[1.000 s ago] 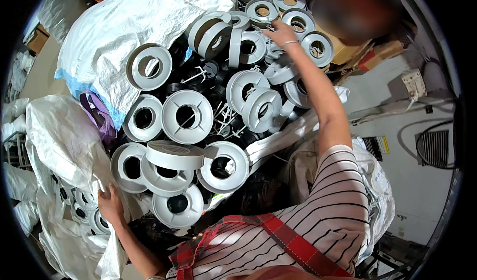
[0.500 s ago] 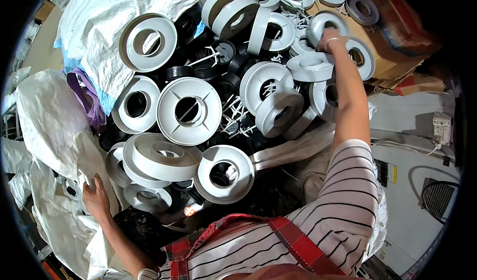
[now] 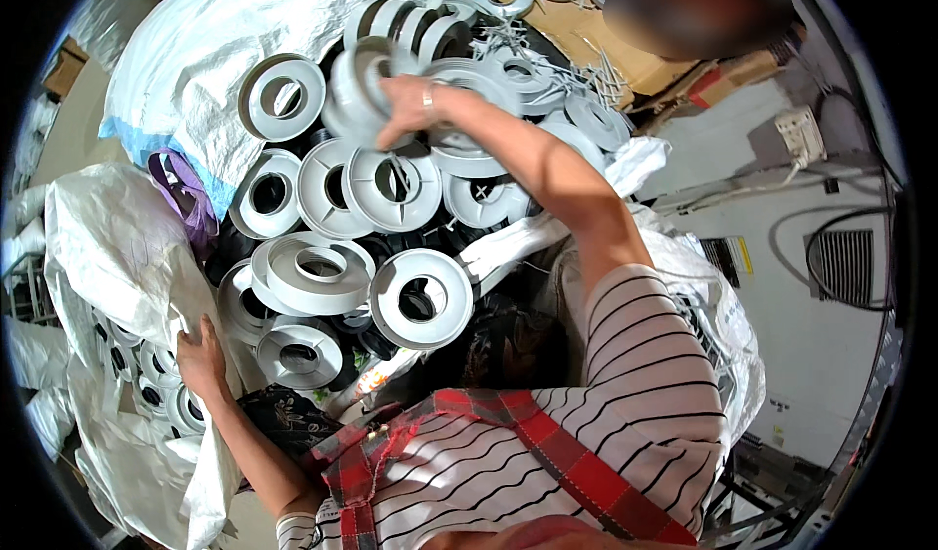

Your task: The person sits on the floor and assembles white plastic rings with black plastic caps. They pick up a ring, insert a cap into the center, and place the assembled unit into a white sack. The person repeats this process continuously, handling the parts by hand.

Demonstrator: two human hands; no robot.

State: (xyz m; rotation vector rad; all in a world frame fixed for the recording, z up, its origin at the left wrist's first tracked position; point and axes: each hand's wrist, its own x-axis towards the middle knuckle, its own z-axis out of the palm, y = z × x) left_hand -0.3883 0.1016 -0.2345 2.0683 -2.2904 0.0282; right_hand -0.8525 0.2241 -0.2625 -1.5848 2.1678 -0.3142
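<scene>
My right hand (image 3: 408, 112) is closed on a grey plastic flanged ring (image 3: 358, 91), which is smeared by motion. It hangs over a heap of similar grey rings, close to a ribbed ring (image 3: 415, 208) lying on the pile. Lower left, my left hand (image 3: 202, 359) grips the edge of a white woven sack (image 3: 127, 228). Inside that sack's mouth, several grey rings (image 3: 156, 364) show. Another flanged ring (image 3: 420, 299) lies nearest me on the heap. Black round parts and thin white sprues show between the rings.
A large white sheet (image 3: 215, 42) with a blue edge covers the back left, beside a purple strap (image 3: 181, 193). Cardboard (image 3: 576, 37) lies at the back right. A pale cabinet (image 3: 723, 325) with a socket (image 3: 801, 135) and a black cable stands on the right.
My right hand has swept left across the heap from its far right, carrying a ring. The left hand stays at the sack, whose mouth now shows more rings. The view has shifted.
</scene>
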